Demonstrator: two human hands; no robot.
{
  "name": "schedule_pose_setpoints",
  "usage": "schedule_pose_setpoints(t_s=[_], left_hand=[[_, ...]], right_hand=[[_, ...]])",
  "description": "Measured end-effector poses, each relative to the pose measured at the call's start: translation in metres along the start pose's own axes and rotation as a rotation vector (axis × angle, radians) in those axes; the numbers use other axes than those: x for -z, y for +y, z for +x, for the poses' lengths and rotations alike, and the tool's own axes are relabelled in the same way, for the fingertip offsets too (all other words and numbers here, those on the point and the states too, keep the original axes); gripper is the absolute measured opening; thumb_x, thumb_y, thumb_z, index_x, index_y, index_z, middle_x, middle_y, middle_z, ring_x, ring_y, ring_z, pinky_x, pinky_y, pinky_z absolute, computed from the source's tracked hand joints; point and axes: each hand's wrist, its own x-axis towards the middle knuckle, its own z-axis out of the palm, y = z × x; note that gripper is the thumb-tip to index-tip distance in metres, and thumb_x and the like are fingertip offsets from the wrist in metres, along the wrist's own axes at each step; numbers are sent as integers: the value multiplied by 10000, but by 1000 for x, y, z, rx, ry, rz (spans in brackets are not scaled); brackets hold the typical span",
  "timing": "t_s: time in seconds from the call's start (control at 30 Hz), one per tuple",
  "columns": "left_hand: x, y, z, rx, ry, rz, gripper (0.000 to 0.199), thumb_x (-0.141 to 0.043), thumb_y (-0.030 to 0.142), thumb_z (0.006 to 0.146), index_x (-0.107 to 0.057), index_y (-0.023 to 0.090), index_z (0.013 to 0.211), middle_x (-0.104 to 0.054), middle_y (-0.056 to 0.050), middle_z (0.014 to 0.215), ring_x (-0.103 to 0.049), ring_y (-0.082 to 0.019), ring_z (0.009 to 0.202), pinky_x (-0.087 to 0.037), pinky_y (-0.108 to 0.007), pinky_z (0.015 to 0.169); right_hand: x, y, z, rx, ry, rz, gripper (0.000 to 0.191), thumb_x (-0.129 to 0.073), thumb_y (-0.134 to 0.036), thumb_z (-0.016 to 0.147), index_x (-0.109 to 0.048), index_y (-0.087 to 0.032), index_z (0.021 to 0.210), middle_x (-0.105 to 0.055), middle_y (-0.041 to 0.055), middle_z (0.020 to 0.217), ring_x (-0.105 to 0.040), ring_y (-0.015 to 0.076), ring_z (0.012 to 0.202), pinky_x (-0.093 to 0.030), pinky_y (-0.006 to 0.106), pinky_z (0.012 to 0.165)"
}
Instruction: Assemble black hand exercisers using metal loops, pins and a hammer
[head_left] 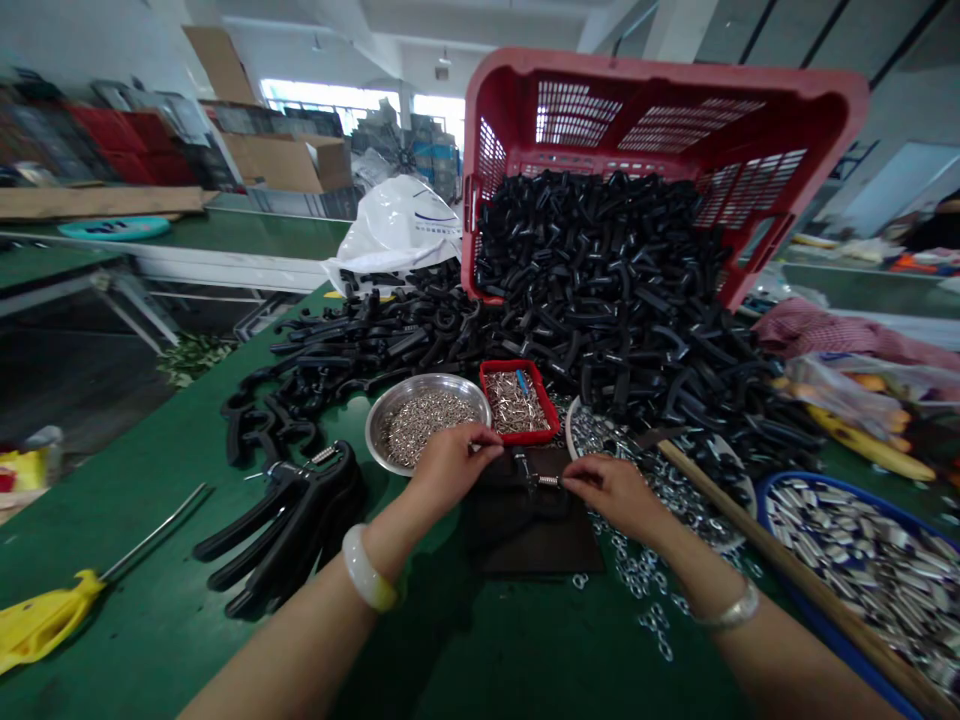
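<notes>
A black plastic clamp part point(517, 505) lies on a dark square pad point(555, 552) in front of me, with a small metal spring point(549, 481) and metal fittings at its upper end. My right hand point(619, 492) pinches at the outer end of that spring, thumb and finger together. Just left of the clamp part, my left hand point(454, 462) has its thumb and fingertips closed; whatever is between them is too small to tell. Close by the left hand stand a steel bowl point(373, 440) of small metal pieces and a red tray point(553, 412) of metal pins.
A red crate point(667, 75) on its side spills black clamp parts point(600, 260) over the green table. Several assembled clamps point(292, 520) lie left, near a yellow-handled rod point(154, 532). Right are loose metal links point(637, 570), a wooden-handled hammer point(780, 550) and a blue basin point(772, 482).
</notes>
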Motion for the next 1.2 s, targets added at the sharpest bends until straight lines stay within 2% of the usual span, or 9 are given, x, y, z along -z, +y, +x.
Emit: schedule_pose_setpoints(t_s=[0.07,0.13,0.27,0.37,0.43,0.57,0.67,0.83,1.2], left_hand=[[-13,8,-6,-21,-72,-100,110,-578,273,717,-656,222,775,-672,19,759,-599,-134,699,-436,-249,672],[-23,12,-10,-20,-95,-147,105,-574,264,719,-658,221,766,-674,16,767,-602,-139,711,-435,-262,683],[-34,14,-13,36,-73,-249,99,-581,235,703,-652,202,765,-672,7,762,-602,-134,711,-436,-257,688],[-36,14,-14,114,-44,-299,105,-591,256,697,-641,184,755,-665,4,731,-596,-127,676,-438,-245,660],[-37,13,-13,119,-14,-285,113,-573,261,717,-637,182,765,-662,4,731,-593,-125,674,-438,-243,660],[-39,10,-14,44,-4,-178,129,-520,224,761,-638,194,802,-664,4,778,-593,-129,717,-438,-242,688],[-40,10,-17,-16,-34,-3,162,-492,209,783,-640,211,851,-663,-5,848,-592,-145,778,-435,-254,724],[-40,13,-21,-19,-61,242,205,-460,272,818,-622,244,939,-656,-5,920,-588,-153,829,-425,-262,751],[-40,19,-22,-64,-80,448,209,-418,306,841,-605,222,875,-608,-42,803,-557,-168,719,-375,-251,605]], right_hand=[[-2,2,-1,-3,27,49,168,-501,-286,779,-644,-200,794,-653,21,774,-587,147,714,-433,255,653],[-3,3,-2,-7,48,70,170,-497,-280,779,-644,-196,790,-656,24,774,-589,150,721,-433,257,662],[-5,1,-4,-56,72,93,132,-532,-261,747,-644,-193,769,-657,18,745,-591,148,691,-437,252,640],[-8,-1,-4,-69,91,99,140,-519,-269,755,-637,-194,766,-658,18,743,-594,150,697,-441,255,642],[-9,-1,-4,-56,102,80,156,-496,-273,771,-633,-198,773,-657,21,757,-597,155,718,-443,264,662],[-10,-1,-5,-33,108,13,165,-472,-255,786,-626,-196,787,-653,31,781,-597,160,738,-443,271,678],[-12,-3,-6,-11,125,-56,172,-457,-252,797,-620,-196,800,-646,35,784,-592,166,741,-439,275,679],[-18,-4,-9,6,178,-149,179,-435,-230,809,-606,-178,811,-634,53,787,-580,175,753,-433,285,699],[-23,-4,-9,33,208,-257,179,-421,-224,829,-593,-173,823,-626,64,801,-569,179,760,-426,284,705]])
